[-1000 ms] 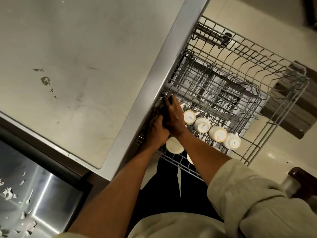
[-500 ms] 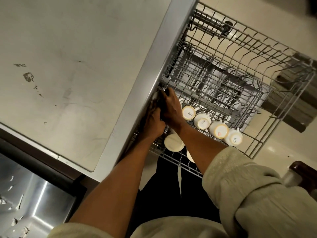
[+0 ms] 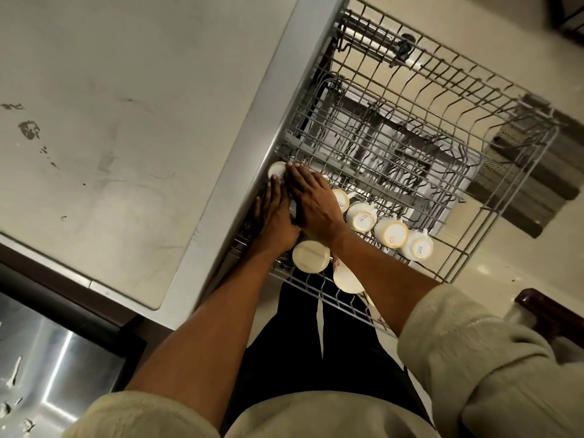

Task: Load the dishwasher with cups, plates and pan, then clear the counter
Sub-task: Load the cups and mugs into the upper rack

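The wire dishwasher rack [image 3: 442,99] is pulled out beside the counter. A white cup [image 3: 275,169] stands upside down in the rack's corner next to the counter edge. My right hand [image 3: 313,203] lies flat with straight fingers, and its fingertips touch that cup. My left hand [image 3: 274,216] lies beside it, fingers straight, its tips at the same cup. Several more upturned white cups [image 3: 392,233] stand in a row to the right of my right hand. Two bigger cups [image 3: 311,256] sit near the rack's front edge.
The pale counter [image 3: 126,121] with a few dark stains fills the left. A steel sink [image 3: 47,374] with scraps lies at the bottom left. A lower rack [image 3: 410,159] shows through the wires. A dark wooden object [image 3: 550,311] is at the right edge.
Both hands were curled together at the rack's corner; now their fingers lie straight and the white base of the corner cup shows at the fingertips.
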{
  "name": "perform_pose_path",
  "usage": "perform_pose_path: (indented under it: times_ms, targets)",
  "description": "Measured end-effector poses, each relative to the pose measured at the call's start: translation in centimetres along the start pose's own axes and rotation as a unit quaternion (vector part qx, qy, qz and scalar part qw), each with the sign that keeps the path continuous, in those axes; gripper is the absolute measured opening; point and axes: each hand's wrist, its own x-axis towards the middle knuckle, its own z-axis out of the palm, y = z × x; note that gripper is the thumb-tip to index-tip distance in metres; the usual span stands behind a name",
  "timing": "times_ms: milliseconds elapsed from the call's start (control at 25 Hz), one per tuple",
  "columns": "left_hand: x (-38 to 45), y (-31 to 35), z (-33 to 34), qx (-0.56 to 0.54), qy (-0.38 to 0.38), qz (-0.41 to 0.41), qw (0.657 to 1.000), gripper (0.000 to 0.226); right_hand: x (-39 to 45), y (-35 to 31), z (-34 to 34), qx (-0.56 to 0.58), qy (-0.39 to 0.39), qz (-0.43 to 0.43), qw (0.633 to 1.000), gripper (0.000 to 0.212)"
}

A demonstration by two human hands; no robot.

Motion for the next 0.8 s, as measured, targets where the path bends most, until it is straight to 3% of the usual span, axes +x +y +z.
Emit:
perform_pose_path:
  times_ms: [480,800]
  targets:
    - [0.14,-0.29,-0.65,-0.027,0.004,-0.009,1.000,0.099,-0.74,-0.60,-0.04,-0.071,-0.069,-0.003,0.995,0.076]
    - [-0.19,-0.43,-0.03,-0.061,0.048,0.002,0.997,0.087,-0.64,-0.75,-0.88,-0.070,-0.084,0.002,0.994,0.074]
